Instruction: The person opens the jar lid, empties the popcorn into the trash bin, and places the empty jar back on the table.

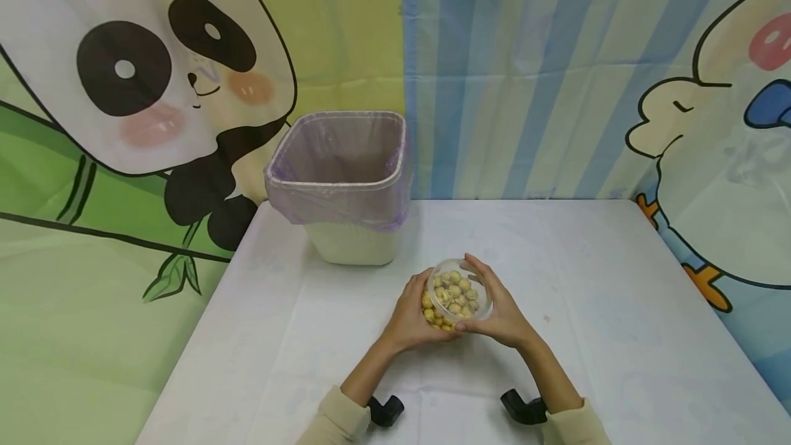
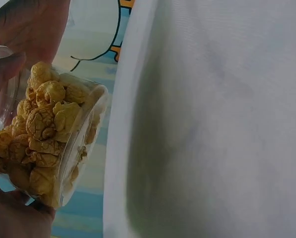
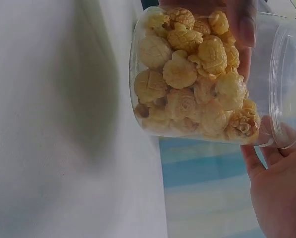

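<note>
A clear plastic jar [image 1: 439,321] partly filled with round, caramel-coloured popcorn [image 3: 187,74] is between both hands, over the white table. My left hand [image 1: 408,318] grips the jar's side, around its lower body. At the jar's clear round top [image 1: 488,307], my right hand [image 1: 503,314] holds on with fingers at the far edge and thumb at the near edge. The jar tilts a little in the head view, its top toward the camera. From the right wrist, the popcorn fills the base end, and the ridged top end [image 3: 282,84] shows no popcorn.
A pale bin [image 1: 352,242] lined with a thin purple bag [image 1: 336,204] stands at the table's back left. Behind the white table [image 1: 618,335] hang cartoon-printed curtains [image 1: 482,88]. Black curved pieces [image 1: 524,409] sit by both wrists, next to cream sleeves [image 1: 346,414].
</note>
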Demonstrator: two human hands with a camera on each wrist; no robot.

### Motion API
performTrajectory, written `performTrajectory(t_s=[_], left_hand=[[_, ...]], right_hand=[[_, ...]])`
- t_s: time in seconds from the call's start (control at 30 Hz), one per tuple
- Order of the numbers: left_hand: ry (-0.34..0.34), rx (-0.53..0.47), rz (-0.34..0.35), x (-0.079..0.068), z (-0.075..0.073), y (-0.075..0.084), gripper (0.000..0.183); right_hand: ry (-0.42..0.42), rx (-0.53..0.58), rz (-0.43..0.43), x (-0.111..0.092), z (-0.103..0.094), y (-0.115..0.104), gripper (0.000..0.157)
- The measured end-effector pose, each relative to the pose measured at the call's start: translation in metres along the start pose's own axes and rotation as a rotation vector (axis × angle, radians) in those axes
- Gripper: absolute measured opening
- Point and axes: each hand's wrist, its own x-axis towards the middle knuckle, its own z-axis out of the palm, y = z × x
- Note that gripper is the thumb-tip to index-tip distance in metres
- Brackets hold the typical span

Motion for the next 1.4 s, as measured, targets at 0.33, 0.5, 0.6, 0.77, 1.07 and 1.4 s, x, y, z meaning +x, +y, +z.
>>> performTrajectory(t_s=[0.33,0.5,0.6,0.77,1.07,1.4], left_hand=[[-0.030,0.024,0.059,0.000,-0.014,0.015,0.105],[-0.049,0.001,0.069,0.001,-0.019,0.020,0.105],[-0.061,-0.017,0.086,0.001,-0.022,0.022,0.105],[-0.097,-0.059,0.123,0.001,-0.026,0.025,0.106],[-0.148,-0.107,0.175,0.004,-0.033,0.028,0.106],[-0.198,-0.144,0.174,0.006,-0.037,0.028,0.107]], right_hand=[[0.028,0.012,-0.020,-0.002,0.002,0.021,0.105],[0.045,0.058,-0.050,-0.003,0.003,0.014,0.102],[0.049,0.087,-0.062,-0.004,0.004,0.011,0.102],[0.065,0.109,-0.069,-0.005,0.006,0.007,0.102],[0.096,0.123,-0.092,-0.006,0.009,0.001,0.105],[0.109,0.127,-0.101,-0.007,0.011,-0.001,0.105]])
